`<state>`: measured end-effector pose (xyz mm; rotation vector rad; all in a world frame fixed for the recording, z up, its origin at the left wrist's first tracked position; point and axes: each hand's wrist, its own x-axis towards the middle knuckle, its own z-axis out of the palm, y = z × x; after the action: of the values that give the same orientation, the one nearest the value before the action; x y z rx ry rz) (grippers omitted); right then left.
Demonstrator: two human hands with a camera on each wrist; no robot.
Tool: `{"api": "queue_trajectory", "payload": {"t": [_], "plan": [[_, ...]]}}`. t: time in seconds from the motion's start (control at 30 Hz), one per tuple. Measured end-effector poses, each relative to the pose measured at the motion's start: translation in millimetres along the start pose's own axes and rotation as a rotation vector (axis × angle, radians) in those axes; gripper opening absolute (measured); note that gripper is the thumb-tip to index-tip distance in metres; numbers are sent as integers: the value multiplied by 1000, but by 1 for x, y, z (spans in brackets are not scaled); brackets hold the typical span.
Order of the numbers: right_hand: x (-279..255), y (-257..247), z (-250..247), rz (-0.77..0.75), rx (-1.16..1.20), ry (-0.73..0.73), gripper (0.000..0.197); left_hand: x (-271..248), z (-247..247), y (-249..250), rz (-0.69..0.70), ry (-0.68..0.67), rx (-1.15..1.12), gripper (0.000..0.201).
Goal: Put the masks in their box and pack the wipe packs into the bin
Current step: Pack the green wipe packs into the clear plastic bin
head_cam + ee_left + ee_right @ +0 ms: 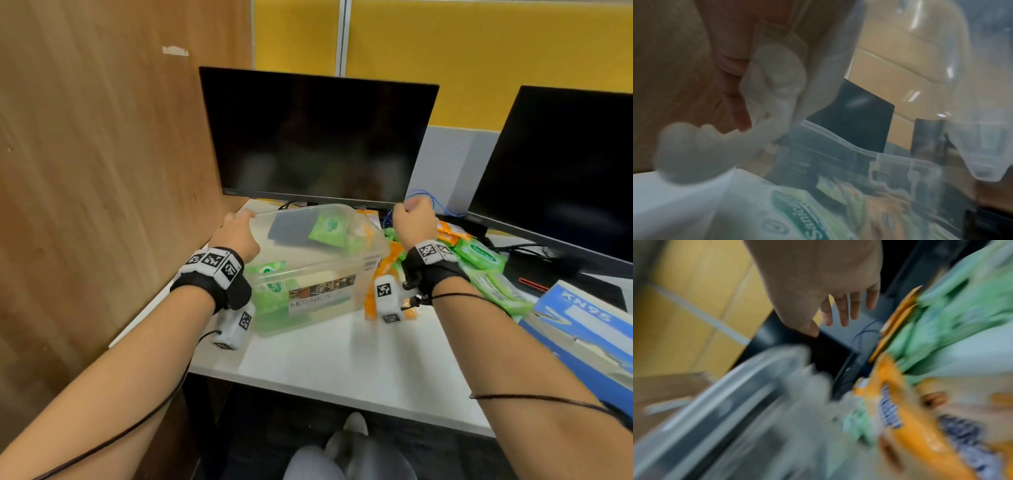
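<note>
Left hand [236, 233] grips bin [318, 274]; right hand [412, 222] empty.

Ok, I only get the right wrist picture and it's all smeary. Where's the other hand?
Observer: The left hand grips the clear bin at its far left rim.
Operator: Is anything in there?
Observer: Yes, green wipe packs lie inside.
Operator: And the mask box?
Observer: The blue KN95 box sits at the right edge of the desk, past the loose packs.
</note>
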<state>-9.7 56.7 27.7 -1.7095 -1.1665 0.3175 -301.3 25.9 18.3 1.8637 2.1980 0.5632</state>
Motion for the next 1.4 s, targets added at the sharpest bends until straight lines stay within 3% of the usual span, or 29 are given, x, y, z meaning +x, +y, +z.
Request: {"api": "queue_trajectory", "payload": {"t": [0.1,0.17,0.27,0.33,0.4,0.47,0.53,0.67,0.73,0.83,0.87,0.93,0.97,1.03,1.1,1.27,1.4], "plan": [[10,66,-33,319,-333,-98,54,-1,0,5,8,8,19,67],[8,103,-50,433,-494,-200,65,-1,1,8,11,3,51,69],[-9,126,-59,443,-571,-385,55,0,3,12,29,-7,85,72],[-24,121,-59,410,-891,-466,61,1,4,15,29,-12,91,73],[-30,112,-57,321,-1087,-485,65,1,5,18,27,-17,96,75],[-28,116,-48,392,-1117,-449,66,2,5,20,30,-20,104,76],[-26,119,-36,477,-1001,-450,72,4,6,21,34,-19,112,76],[-13,126,-28,493,-615,-481,84,4,7,20,28,-20,130,76],[-2,121,-29,518,-223,-427,79,3,7,21,33,-19,126,76],[6,90,-33,578,400,-249,91,3,7,21,38,-20,114,76],[6,72,-35,561,595,-231,84,4,6,21,40,-18,105,74],[6,37,-39,514,958,-311,67,5,7,22,37,-15,76,65],[6,17,-39,478,1070,-416,69,4,6,22,34,-7,50,58],[-1,-20,-31,393,1117,-661,77,3,5,24,33,-7,4,51],[-16,-46,-8,343,992,-779,68,-1,2,27,68,-15,-9,49],[-58,-67,52,291,602,-798,44,-11,-2,32,107,-32,61,46],[-64,-69,77,84,346,-740,41,-7,-3,29,57,-37,-48,49]]}}
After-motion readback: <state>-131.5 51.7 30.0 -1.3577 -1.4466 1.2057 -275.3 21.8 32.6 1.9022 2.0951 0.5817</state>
